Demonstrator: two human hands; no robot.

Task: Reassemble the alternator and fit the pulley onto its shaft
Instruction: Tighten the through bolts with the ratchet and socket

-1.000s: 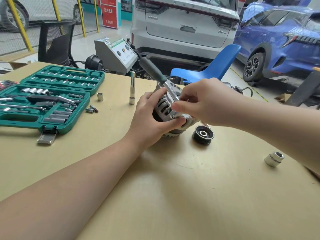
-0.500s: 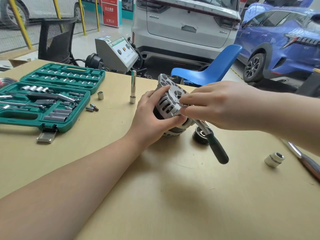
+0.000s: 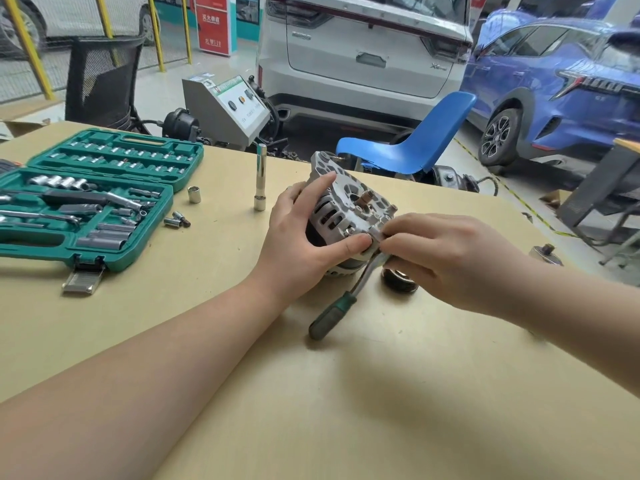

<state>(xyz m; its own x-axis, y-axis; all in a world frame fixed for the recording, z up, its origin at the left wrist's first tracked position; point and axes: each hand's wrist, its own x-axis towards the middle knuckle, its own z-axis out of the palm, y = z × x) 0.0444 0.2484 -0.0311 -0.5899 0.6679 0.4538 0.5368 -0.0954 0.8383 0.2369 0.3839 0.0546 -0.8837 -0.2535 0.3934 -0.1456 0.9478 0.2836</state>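
Observation:
The silver alternator (image 3: pixel 341 202) stands tilted on the table, its vented rear housing facing me. My left hand (image 3: pixel 304 237) grips its left side, thumb pressed on the lower edge near a bolt. My right hand (image 3: pixel 446 258) pinches the head of a ratchet wrench (image 3: pixel 375 237) set on a bolt at the housing's lower right. The ratchet's dark green handle (image 3: pixel 330 315) hangs down toward me. The black pulley (image 3: pixel 398 278) lies flat on the table just right of the alternator, partly hidden by my right hand.
An open green socket case (image 3: pixel 86 199) sits at the left. Loose sockets (image 3: pixel 194 194) and a tall extension socket (image 3: pixel 260 178) stand between case and alternator. A silver part (image 3: pixel 545 254) lies at the far right edge. Beyond the table are a blue chair (image 3: pixel 415 140) and parked cars.
The ratchet handle has swung round from pointing up and away, through lower right, to pointing down toward me at lower left. My left hand has kept its grip on the alternator.

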